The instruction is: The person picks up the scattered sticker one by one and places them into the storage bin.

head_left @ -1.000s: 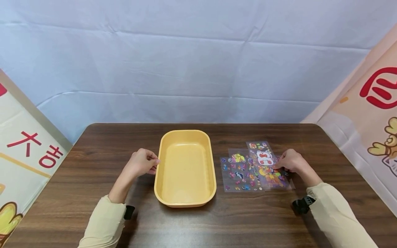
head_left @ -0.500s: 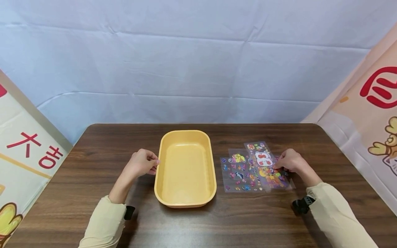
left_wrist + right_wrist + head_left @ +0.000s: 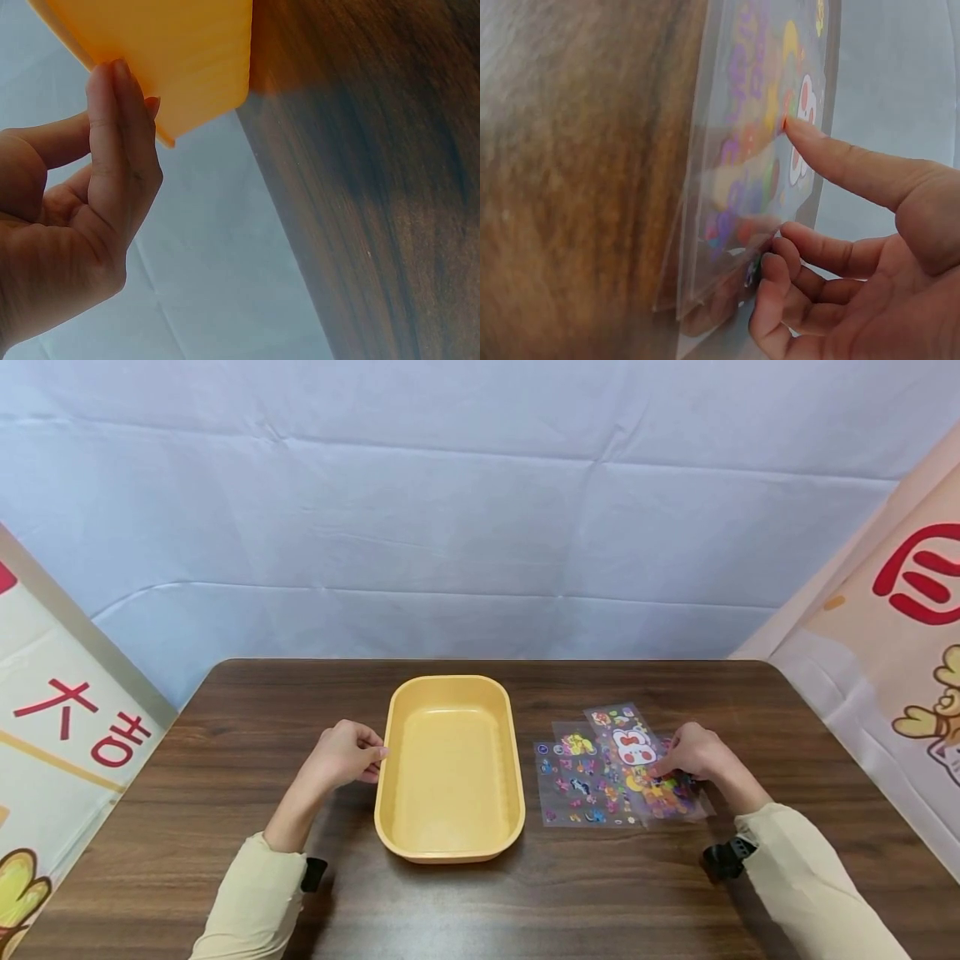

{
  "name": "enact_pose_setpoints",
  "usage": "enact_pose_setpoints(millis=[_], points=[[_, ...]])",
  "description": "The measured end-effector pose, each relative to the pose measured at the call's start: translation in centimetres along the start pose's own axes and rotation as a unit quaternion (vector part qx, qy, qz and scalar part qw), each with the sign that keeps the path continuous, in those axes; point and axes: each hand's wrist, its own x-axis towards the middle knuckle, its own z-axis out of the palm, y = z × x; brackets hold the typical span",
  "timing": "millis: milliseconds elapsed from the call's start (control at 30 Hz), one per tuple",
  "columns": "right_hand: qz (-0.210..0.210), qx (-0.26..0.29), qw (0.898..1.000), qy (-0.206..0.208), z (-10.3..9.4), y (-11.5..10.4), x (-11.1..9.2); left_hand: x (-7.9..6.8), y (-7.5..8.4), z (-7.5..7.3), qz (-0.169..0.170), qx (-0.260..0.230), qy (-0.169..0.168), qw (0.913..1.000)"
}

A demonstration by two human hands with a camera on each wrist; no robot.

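Observation:
A yellow rectangular tray (image 3: 453, 777) rests on the table. My left hand (image 3: 347, 753) pinches its left rim; in the left wrist view the fingers (image 3: 109, 150) lie along the outside of the tray wall (image 3: 195, 60). To the right lie several overlapping clear sticker sheets. The top sticker sheet (image 3: 633, 749), with a large white-and-red cartoon face, slants to the left. My right hand (image 3: 697, 750) holds its right edge, thumb (image 3: 840, 161) on the printed face and the other fingers curled at the edge. A sheet of small stickers (image 3: 579, 787) sits nearest the tray.
The brown wood-grain table (image 3: 465, 914) ends at a pale cloth backdrop (image 3: 450, 527). Printed banners stand at the left (image 3: 82, 718) and right (image 3: 900, 668). Each forearm wears a black strap device, the right one (image 3: 727, 858) close to the table.
The top sticker sheet has turned and shifted left, its far end now closer to the tray. My right hand has moved slightly left with it. The left hand stays at the tray rim.

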Motion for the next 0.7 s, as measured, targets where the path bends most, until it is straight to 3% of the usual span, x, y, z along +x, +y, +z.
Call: enact_pose_setpoints(millis=[700], points=[[-0.011, -0.012, 1.000, 0.012, 0.14, 0.44, 0.11, 0.16, 0.02, 0.00, -0.001, 0.004, 0.003, 1.0000]])
